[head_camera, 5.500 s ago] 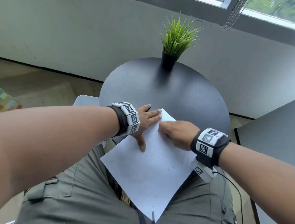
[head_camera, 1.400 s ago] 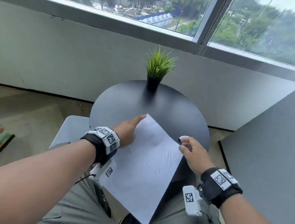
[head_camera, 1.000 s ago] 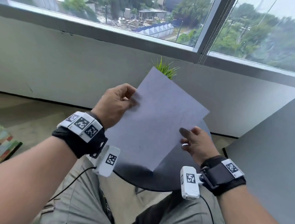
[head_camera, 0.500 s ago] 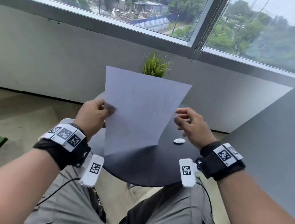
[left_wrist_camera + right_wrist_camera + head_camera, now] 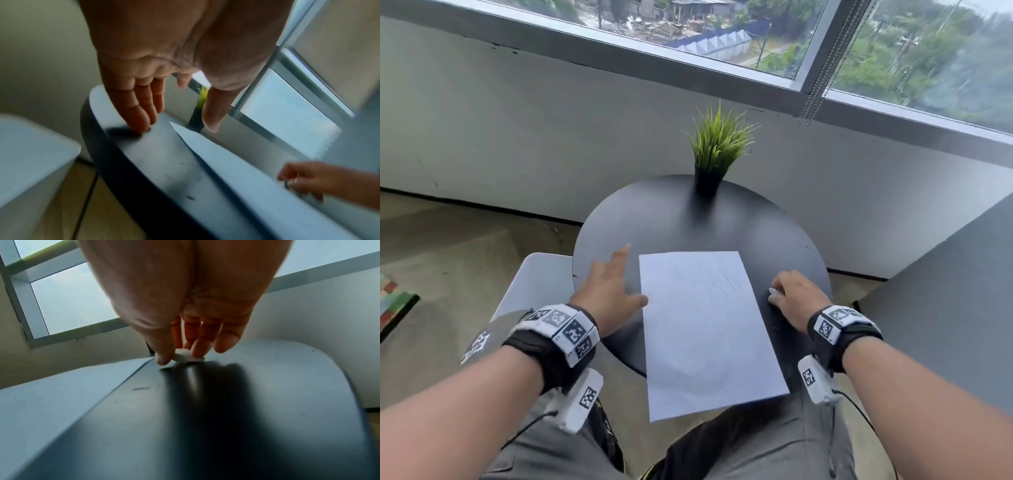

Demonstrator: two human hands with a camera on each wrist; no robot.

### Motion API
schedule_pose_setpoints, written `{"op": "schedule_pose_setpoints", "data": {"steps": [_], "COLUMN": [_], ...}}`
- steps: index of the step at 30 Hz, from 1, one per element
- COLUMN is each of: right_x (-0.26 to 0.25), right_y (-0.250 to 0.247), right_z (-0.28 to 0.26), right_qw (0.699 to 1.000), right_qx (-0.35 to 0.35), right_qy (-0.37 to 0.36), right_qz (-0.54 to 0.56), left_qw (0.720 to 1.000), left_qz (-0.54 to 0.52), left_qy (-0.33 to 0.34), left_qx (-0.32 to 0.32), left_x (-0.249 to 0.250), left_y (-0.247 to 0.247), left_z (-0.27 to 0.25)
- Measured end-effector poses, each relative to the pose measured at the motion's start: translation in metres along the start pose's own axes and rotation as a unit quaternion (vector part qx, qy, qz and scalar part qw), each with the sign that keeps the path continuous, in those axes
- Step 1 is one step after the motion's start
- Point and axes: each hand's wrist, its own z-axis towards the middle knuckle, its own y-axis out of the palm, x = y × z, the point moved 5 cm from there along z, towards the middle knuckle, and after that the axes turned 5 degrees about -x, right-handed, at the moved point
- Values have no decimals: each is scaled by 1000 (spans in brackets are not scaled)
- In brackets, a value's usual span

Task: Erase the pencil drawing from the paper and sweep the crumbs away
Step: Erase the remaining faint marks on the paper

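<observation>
Head view: one paper (image 5: pixel 705 329), one eraser (image 5: pixel 185 357) pinched by right hand (image 5: pixel 796 298); left hand (image 5: pixel 607 294) spread.

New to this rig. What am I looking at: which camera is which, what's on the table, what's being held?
No robot: a person wears three cameras. The head view looks down at a round black table; the other two look along each wrist.

On the table lie a sheet of paper with faint pencil marks and a potted plant.

The left hand is open, fingers touching the table beside the paper. The right hand pinches a small white eraser, which rests on the table to the right of the paper.
</observation>
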Motion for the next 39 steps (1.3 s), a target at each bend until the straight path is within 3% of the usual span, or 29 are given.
{"op": "schedule_pose_setpoints", "data": {"steps": [4, 6, 10, 16, 19, 22, 26, 31, 36, 39], "right_x": [-25, -50, -80, -86, -96, -117, -142, -119, -136, -109], "right_y": [-16, -14, 10, 9, 10, 25, 46, 22, 50, 26], "right_z": [2, -1, -4, -8, -16, -35, -71, -32, -65, -29], "right_qw": [999, 997, 993, 993, 994, 981, 939, 971, 943, 973], "right_qx": [22, 0, -53, -25, -36, -32, -95, -43, -115, -47], "right_qy": [-21, -49, -75, -85, -103, -168, -301, -206, -284, -192], "right_qz": [37, 60, 73, 78, 7, -87, -138, -114, -133, -117], "left_qw": [960, 939, 913, 900, 899, 898, 888, 872, 866, 869], "left_qz": [236, 279, 322, 369, 379, 384, 391, 418, 424, 413], "left_qy": [135, 175, 230, 207, 192, 177, 177, 182, 204, 201], "left_qx": [-70, -103, -101, -102, -104, -120, -163, -175, -169, -183], "left_x": [19, 26, 49, 51, 54, 56, 53, 59, 64, 65], "left_y": [13, 29, 66, 65, 65, 72, 68, 62, 60, 61], "left_z": [-5, -8, -17, 2, 9, 10, 17, 26, 32, 34]}}
